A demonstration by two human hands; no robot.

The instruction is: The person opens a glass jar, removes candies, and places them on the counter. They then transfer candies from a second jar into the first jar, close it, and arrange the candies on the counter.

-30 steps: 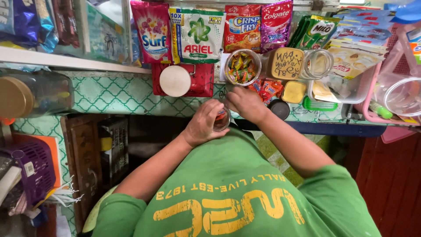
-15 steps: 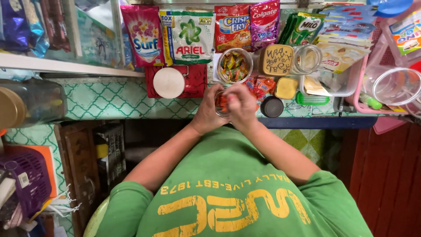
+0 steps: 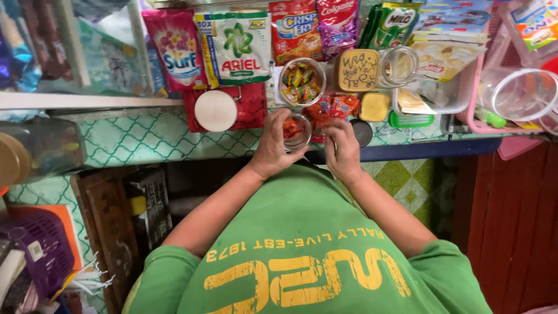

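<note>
My left hand (image 3: 272, 148) is wrapped round a small clear jar (image 3: 297, 131) with red-orange wrapped sweets inside, held at the counter's front edge. My right hand (image 3: 343, 148) is just right of the jar, fingers curled by a pile of red sweet packets (image 3: 331, 108) on the counter. Whether the right hand holds a packet, I cannot tell. A black lid (image 3: 362, 131) lies right beside the right hand's fingertips.
Behind the hands stand an open jar of mixed sweets (image 3: 301, 81), a yellow-lidded jar (image 3: 359, 70), an empty clear jar (image 3: 399, 65) and a red tin with a white lid (image 3: 217, 109). Sachet packs (image 3: 235, 46) hang above. A pink basket (image 3: 494, 110) sits right.
My right hand has drawn out of the jar's mouth and moved right toward the red packets. The jar has stayed in my left hand; the view shifted slightly.
</note>
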